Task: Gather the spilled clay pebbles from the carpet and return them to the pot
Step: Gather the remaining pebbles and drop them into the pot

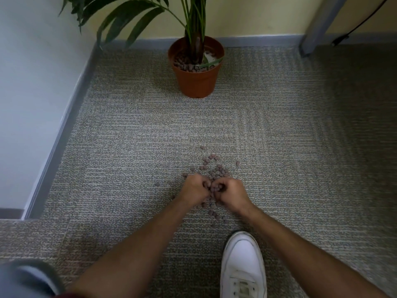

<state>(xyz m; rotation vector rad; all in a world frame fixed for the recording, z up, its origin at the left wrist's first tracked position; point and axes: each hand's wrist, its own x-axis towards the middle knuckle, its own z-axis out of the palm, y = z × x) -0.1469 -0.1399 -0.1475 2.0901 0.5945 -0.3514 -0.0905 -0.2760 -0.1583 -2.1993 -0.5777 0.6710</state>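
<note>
Brown clay pebbles [217, 172] lie scattered on the grey carpet [129, 136] in the middle of the view. My left hand [195, 187] and my right hand [231, 191] rest side by side on the pile, fingers curled around pebbles. More pebbles [216, 215] trail between my wrists toward me. The terracotta pot [196, 81] with a green palm stands upright at the far wall, well beyond my hands. Pebbles [185, 64] fill its left side.
A white shoe [243, 265] is planted just right of centre near me. A white wall with grey skirting [64, 117] runs along the left. A grey metal leg [315, 26] and a black cable [343, 36] stand at the back right.
</note>
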